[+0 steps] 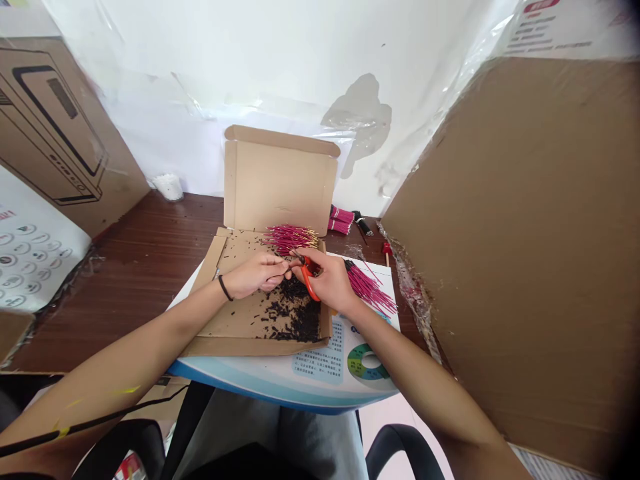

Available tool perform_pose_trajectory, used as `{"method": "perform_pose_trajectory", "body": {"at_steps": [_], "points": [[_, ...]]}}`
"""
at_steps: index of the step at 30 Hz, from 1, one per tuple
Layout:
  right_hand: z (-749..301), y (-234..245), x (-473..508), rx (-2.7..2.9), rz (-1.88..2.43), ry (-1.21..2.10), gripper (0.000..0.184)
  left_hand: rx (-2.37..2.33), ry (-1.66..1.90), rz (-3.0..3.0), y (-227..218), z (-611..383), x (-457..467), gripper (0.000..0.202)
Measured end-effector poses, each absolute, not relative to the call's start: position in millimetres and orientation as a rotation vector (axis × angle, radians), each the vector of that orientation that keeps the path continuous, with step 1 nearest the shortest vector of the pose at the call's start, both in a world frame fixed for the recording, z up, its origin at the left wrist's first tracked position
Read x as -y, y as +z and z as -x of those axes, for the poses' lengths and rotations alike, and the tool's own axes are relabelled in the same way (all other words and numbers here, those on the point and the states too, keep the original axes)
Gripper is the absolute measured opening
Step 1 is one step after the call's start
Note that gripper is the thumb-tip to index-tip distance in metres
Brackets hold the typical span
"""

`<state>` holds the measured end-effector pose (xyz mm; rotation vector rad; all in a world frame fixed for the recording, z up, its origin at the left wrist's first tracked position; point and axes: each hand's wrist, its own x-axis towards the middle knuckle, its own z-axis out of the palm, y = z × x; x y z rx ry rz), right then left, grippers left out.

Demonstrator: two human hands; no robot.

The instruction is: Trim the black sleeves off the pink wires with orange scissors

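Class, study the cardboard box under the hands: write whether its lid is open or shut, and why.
Open: the lid stands up at the back, leaving the box's tray uncovered, with dark bits lying in it.

The blades of the orange scissors (310, 283) are hidden behind the right hand (327, 280), and whatever the left hand (257, 275) pinches is too small to tell. The dark crumbs (295, 317) in the cardboard box lid (250, 347) and the black object (363, 223) near the bench's (150, 267) far edge are also too small to identify. The printed sheet (317, 350) carries unreadably small text. Both forearms run off the picture's bottom edge.
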<state>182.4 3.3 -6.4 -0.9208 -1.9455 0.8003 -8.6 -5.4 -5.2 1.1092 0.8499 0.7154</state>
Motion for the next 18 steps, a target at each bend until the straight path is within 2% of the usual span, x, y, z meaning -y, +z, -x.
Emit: {"method": "perform_pose_trajectory", "body": {"at_steps": [11,18], "points": [[-182,6,10,2.109,0.960,0.403,0.029,-0.907,0.654,-1.208,-1,5,8,0.033],[-187,8,-6,2.132,1.086,0.192,0.026,-0.983,0.850,-1.353,4,-2,11,0.038]]}}
